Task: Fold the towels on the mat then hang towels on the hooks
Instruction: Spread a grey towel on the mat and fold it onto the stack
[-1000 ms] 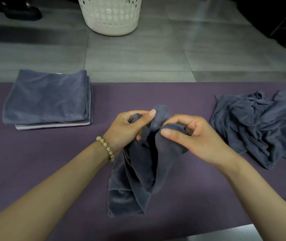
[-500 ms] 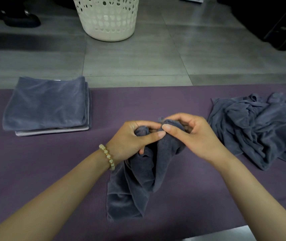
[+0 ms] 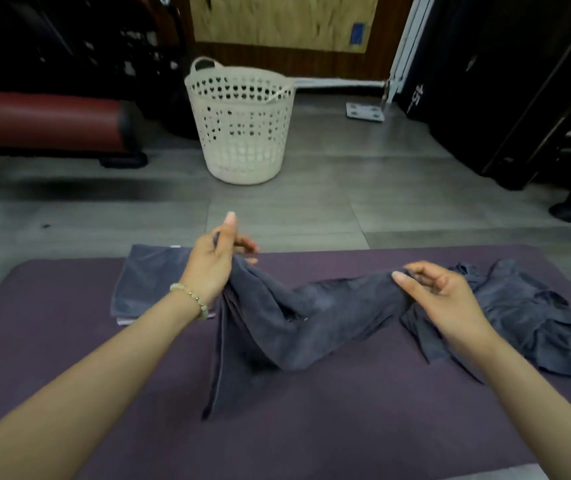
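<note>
White perforated laundry basket [image 3: 242, 126] on grey tiled floor [image 3: 346, 188], red padded bench [image 3: 41, 116] at left

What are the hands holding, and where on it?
One grey towel: the left hand grips one end, the right hand pinches the other.

white number 15 [image 3: 419, 93] printed sideways on a black panel [image 3: 457, 64] at upper right, blue sticker [image 3: 358, 33] on a wooden board [image 3: 277, 19], its print too blurred to be read
</note>
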Tool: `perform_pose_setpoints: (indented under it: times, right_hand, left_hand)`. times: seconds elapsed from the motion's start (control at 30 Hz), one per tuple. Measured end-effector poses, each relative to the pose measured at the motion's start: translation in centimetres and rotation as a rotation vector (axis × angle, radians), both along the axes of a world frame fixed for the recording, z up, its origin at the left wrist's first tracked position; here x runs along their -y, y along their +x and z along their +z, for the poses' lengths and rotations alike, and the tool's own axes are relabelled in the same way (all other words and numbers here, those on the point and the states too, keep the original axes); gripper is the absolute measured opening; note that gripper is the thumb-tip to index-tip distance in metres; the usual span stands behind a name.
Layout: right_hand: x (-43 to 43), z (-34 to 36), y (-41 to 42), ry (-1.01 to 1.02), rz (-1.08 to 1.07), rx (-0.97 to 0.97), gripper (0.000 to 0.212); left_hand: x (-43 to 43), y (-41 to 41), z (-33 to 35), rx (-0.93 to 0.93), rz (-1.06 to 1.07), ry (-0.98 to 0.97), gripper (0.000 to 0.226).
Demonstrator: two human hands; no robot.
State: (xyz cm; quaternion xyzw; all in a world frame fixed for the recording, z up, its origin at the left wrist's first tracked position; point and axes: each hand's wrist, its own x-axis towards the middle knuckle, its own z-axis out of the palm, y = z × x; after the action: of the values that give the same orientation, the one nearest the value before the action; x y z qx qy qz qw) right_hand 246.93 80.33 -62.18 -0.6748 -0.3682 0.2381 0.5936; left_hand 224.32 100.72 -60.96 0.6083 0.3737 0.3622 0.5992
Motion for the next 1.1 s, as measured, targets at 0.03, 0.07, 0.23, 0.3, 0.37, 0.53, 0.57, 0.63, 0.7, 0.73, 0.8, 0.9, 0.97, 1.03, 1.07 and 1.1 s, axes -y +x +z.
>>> perform_pose_setpoints:
  times: [0.03, 0.07, 0.23, 0.3, 0.37, 0.53, 0.57, 0.63, 0.7, 0.73, 0.8, 0.9, 0.97, 1.03, 1.07, 1.1]
  right_hand:
    - [0.8, 1.1, -0.3, 0.013, -0.030, 0.007, 0.024]
    - [1.7, 2.1, -0.5, 0.023, -0.059, 0.011, 0.022]
    - [6.2, 6.8, -1.0, 0.093, -0.249, -0.021, 0.025]
    - [7.6, 8.7, -1.2, 0.123, -0.307, -0.027, 0.054]
    - [8.4, 10.5, -1.5, 0.148, -0.305, -0.012, 0.060]
    - [8.5, 14.6, -2.9, 0.198, -0.331, 0.004, 0.023]
    - [8.5, 15.0, -2.8, 0.198, -0.349, 0.017, 0.015]
    - [8.6, 15.3, -2.5, 0.171, -0.393, 0.052, 0.012]
    - [8.8, 15.2, -2.1, 0.151, -0.423, 0.061, 0.014]
    - [8.9, 15.2, -2.1, 0.146, -0.433, 0.061, 0.015]
    - [9.0, 15.1, -2.1, 0.139, -0.456, 0.049, 0.014]
    - [9.5, 14.9, -1.9, 0.143, -0.501, 0.006, 0.016]
    - [9.6, 14.4, -1.6, 0.126, -0.526, 0.002, 0.016]
    - [9.3, 13.7, -1.5, 0.107, -0.580, 0.010, 0.017]
    - [9.1, 13.5, -1.6, 0.098, -0.612, 0.019, 0.017]
    - [8.9, 13.2, -1.8, 0.084, -0.638, 0.035, 0.018]
  left_hand:
    - [0.0, -0.9, 1.3, 0.016, 0.052, -0.030, 0.056]
    - [0.1, -1.9, 2.5, 0.024, 0.099, -0.052, 0.056]
    - [1.3, -6.9, 7.7, -0.027, 0.310, 0.086, 0.060]
    - [1.8, -8.3, 9.5, -0.050, 0.362, 0.145, 0.058]
    - [2.2, -9.3, 10.9, -0.081, 0.386, 0.234, 0.057]
    - [3.3, -11.4, 12.7, -0.169, 0.215, 0.466, 0.049]
    - [3.5, -11.8, 12.9, -0.213, 0.134, 0.490, 0.046]
    - [3.6, -12.6, 13.1, -0.310, 0.003, 0.534, 0.034]
    - [3.8, -13.2, 13.2, -0.381, -0.127, 0.533, 0.024]
    - [3.9, -13.4, 13.3, -0.395, -0.197, 0.501, 0.027]
    - [4.1, -14.1, 13.4, -0.402, -0.269, 0.446, 0.043]
    - [4.7, -14.7, 14.1, -0.350, -0.254, 0.383, 0.044]
    - [5.0, -14.5, 14.1, -0.271, -0.234, 0.337, 0.037]
    - [5.4, -13.8, 13.7, -0.208, -0.127, 0.304, 0.033]
    - [5.4, -13.3, 13.3, -0.181, -0.046, 0.284, 0.035]
    - [5.5, -12.8, 13.0, -0.155, 0.042, 0.254, 0.037]
